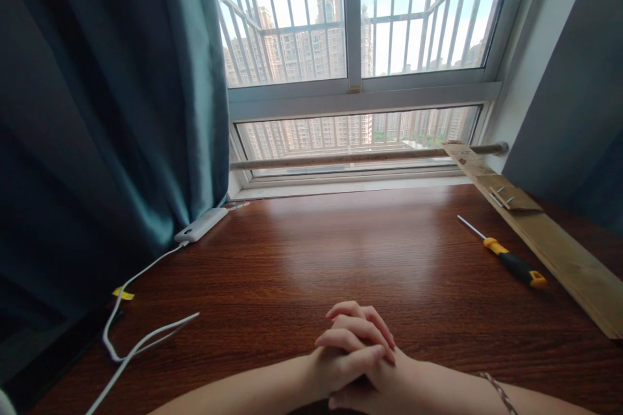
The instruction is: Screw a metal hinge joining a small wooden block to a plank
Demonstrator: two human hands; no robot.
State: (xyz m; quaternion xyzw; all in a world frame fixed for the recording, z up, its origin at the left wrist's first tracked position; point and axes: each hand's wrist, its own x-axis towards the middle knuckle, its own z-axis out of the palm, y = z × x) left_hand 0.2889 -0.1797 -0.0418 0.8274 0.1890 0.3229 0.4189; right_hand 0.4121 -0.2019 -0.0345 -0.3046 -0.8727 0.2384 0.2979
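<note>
My left hand (328,373) and my right hand (392,373) are clasped together at the bottom centre, fingers interlaced, with no object visible between them. Both rest at or just above the near part of the brown wood-grain table (341,253). A bracelet (499,392) circles my right forearm. To the right lies a screwdriver (516,262) with a black and yellow handle, its shaft directed toward the window. It is apart from both hands.
A long cardboard strip (559,246) at the right bears small metal pieces (501,194). On the left are a white power-bank-like device (202,225), a white cable (146,340), a yellow tag (124,294) and a dark blue curtain (195,78). A barred window (355,97) stands behind.
</note>
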